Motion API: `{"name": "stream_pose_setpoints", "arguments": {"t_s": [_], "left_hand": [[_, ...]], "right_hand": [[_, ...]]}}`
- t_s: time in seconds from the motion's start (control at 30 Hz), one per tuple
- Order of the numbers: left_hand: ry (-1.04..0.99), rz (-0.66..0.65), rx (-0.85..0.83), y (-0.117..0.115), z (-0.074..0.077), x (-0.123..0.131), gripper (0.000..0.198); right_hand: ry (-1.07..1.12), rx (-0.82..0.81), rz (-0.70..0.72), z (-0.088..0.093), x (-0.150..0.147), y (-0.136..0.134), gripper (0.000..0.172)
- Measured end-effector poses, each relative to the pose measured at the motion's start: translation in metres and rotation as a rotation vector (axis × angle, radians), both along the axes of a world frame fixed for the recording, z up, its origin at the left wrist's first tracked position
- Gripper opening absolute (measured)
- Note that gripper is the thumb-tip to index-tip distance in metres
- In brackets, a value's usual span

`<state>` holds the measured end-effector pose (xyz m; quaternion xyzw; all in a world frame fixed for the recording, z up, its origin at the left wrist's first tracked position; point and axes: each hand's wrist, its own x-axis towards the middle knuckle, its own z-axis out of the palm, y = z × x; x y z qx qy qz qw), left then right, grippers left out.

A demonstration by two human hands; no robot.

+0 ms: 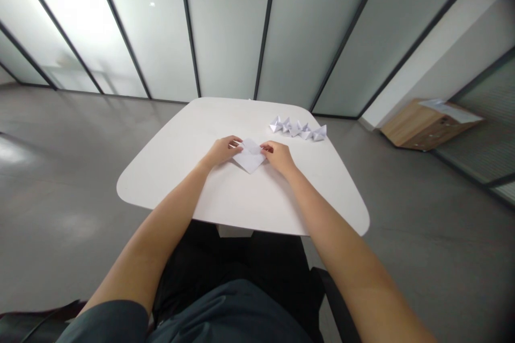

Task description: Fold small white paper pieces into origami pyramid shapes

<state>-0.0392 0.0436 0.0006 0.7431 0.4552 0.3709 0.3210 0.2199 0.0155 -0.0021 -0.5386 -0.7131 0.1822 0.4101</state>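
Between my hands, just over the white table, is a folded sheet of white paper [250, 159] in a diamond shape, one corner pointing toward me. My left hand [223, 150] grips its left corner between thumb and fingers. At the opposite corner, my right hand [278, 154] pinches the paper with thumb and forefinger. Crease lines show on the upper part of the sheet. Several folded white paper shapes [295, 128] stand in a row beyond my right hand.
The white table [169, 171] has rounded corners. Frosted glass panels [229, 27] with dark frames rise behind it. A wooden cabinet [422, 126] stands on the grey floor to the right. A black chair armrest [336, 300] is beside me on the right.
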Motion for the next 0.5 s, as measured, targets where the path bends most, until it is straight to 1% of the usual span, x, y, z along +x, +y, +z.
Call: {"name": "stream_pose_setpoints", "arguments": {"t_s": [0.07,0.13,0.27,0.33,0.5], "left_hand": [[0.098,-0.042,0.024,0.0004,-0.0003,-0.0032,0.032],[0.172,-0.069,0.049,0.0009,-0.0008,-0.0052,0.030],[0.285,-0.057,0.085,-0.0009,0.0010,-0.0051,0.045],[0.325,-0.046,0.094,-0.0025,0.0028,-0.0045,0.046],[0.422,-0.041,0.112,-0.0019,0.0057,-0.0065,0.031]], "right_hand": [[-0.100,0.060,-0.010,-0.0023,0.0031,0.0020,0.019],[-0.185,0.075,-0.006,-0.0042,0.0056,0.0034,0.020],[-0.295,0.019,-0.003,-0.0056,0.0077,0.0036,0.018],[-0.311,-0.010,-0.004,-0.0053,0.0079,0.0029,0.017],[-0.285,-0.052,0.016,-0.0026,0.0091,0.0012,0.021]]}}
